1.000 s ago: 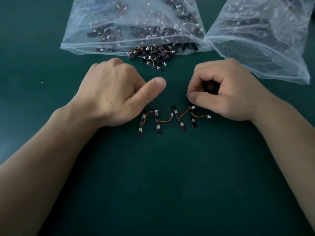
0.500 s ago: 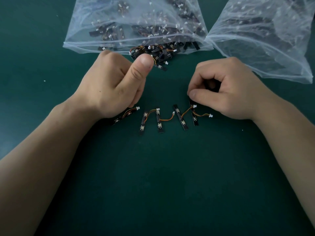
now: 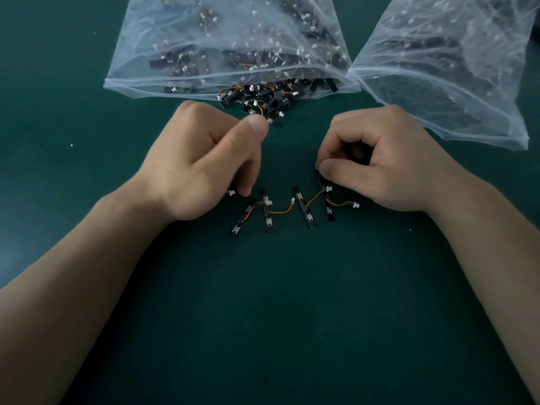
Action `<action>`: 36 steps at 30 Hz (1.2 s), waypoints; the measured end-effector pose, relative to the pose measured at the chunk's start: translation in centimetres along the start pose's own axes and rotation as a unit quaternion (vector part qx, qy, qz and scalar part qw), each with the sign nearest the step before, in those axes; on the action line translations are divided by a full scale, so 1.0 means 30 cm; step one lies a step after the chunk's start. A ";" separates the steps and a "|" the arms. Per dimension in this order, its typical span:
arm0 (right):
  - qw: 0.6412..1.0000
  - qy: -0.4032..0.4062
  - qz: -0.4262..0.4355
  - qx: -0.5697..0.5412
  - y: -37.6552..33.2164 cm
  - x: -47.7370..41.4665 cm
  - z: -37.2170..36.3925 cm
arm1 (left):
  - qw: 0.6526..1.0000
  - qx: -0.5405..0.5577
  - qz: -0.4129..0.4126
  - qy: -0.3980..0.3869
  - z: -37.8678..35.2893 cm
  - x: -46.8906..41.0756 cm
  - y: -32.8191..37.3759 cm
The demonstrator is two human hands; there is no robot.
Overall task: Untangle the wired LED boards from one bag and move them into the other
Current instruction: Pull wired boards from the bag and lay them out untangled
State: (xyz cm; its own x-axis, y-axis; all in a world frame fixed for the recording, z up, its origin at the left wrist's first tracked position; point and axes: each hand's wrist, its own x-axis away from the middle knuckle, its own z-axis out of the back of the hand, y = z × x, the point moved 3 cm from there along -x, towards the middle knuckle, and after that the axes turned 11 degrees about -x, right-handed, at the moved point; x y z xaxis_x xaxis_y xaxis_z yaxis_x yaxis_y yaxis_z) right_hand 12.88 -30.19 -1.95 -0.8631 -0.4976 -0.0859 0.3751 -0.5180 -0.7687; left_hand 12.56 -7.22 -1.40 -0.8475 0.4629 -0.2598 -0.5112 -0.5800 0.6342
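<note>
Table [image 3: 263, 331] carries all; beyond the chain [image 3: 292, 210] of LED boards lie two clear bags, the full bag [image 3: 181, 33] straight past it, the other bag [image 3: 444, 71] past its right end. The left hand [image 3: 204, 165] curls over the chain's left end; the right hand [image 3: 388, 168] pinches the top of the right-end board. A spilled pile [image 3: 263, 100] sits between the chain and the full bag.

Pulling the ends apart too hard could strain a thin wire or pop a plug [image 3: 231, 192]; the left thumb, close to the pile, might snag it.

Half a second ago the left-end board lay in view; now only its plug shows, and the thumb is lower; the right hand is unchanged.
</note>
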 end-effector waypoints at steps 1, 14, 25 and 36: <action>1.000 0.001 0.000 -0.001 0.001 -0.001 -0.001 | 1.000 0.025 -0.001 -0.006 0.005 -0.002 -0.006; 1.000 0.009 0.007 -0.003 -0.005 0.003 0.000 | 0.984 -0.092 -0.037 -0.150 0.035 0.003 0.015; 0.999 -0.010 0.008 -0.040 0.008 0.004 0.001 | 0.983 -0.096 -0.042 -0.148 0.028 0.018 -0.003; 0.999 -0.007 0.011 -0.031 0.012 0.007 0.006 | 0.982 -0.121 -0.054 -0.134 0.020 0.021 -0.002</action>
State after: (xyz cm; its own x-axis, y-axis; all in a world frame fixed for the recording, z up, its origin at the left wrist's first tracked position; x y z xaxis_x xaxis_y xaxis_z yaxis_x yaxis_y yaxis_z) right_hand 12.90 -30.59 -2.14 -0.8504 -0.5176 -0.0943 0.3713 -0.4635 -0.8045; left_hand 12.12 -6.48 -1.16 -0.7355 0.6709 -0.0943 -0.6421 -0.6458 0.4132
